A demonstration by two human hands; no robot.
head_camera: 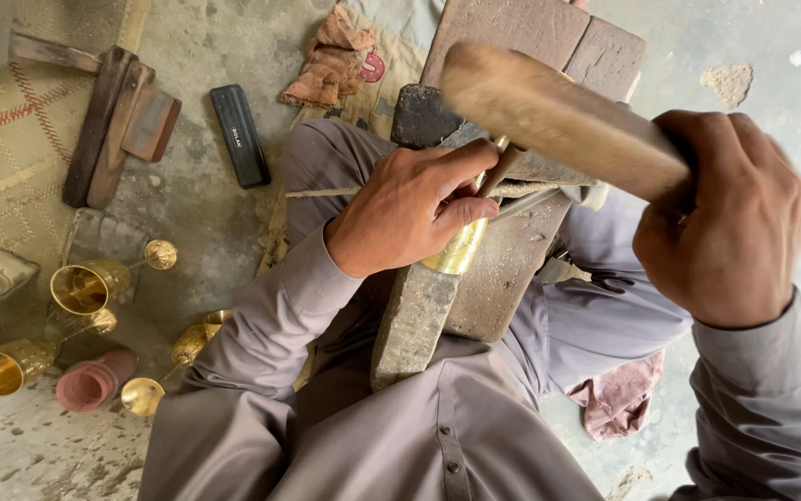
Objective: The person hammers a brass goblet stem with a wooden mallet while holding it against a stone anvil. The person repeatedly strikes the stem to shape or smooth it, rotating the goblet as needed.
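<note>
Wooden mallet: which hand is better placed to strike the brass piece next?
Right. The right hand grips the raised wooden mallet, while the left hand pins the brass piece on the wooden block.

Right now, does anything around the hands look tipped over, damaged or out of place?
Yes, mildly. Several brass goblets lie on their sides on the concrete floor at the left. The left hand steadies a brass piece on a worn wooden block; the right hand grips a wooden mallet. Nothing looks spilled.
</note>
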